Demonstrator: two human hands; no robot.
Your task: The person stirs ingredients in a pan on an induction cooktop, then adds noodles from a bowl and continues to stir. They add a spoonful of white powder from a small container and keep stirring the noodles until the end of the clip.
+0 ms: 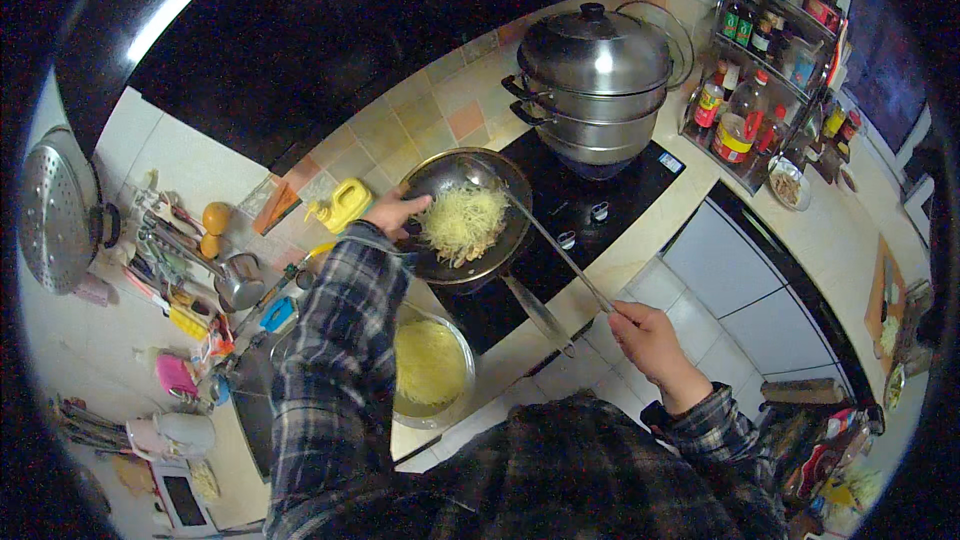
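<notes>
My right hand (649,341) grips the end of a long metal cooking utensil (555,240); its head lies inside the wok (517,214), beside the food. Pale yellow shreds, seemingly potato (466,211), are heaped in the wok over some browned pieces (459,253). At the wok's left rim is my left hand (396,214), thumb toward the heap; its other fingers are partly hidden, so I cannot see whether anything is in them. Below the wok, partly covered by my left sleeve, a round metal basin (470,382) contains yellowish contents (431,361).
A lidded steel steamer (596,82) stands on the black cooktop (559,199) beyond the wok. The wok's handle (536,311) juts over the counter edge. Left lies a yellow jug (345,204); right stands a rack of bottles (765,67) with a small dish (789,184) nearby.
</notes>
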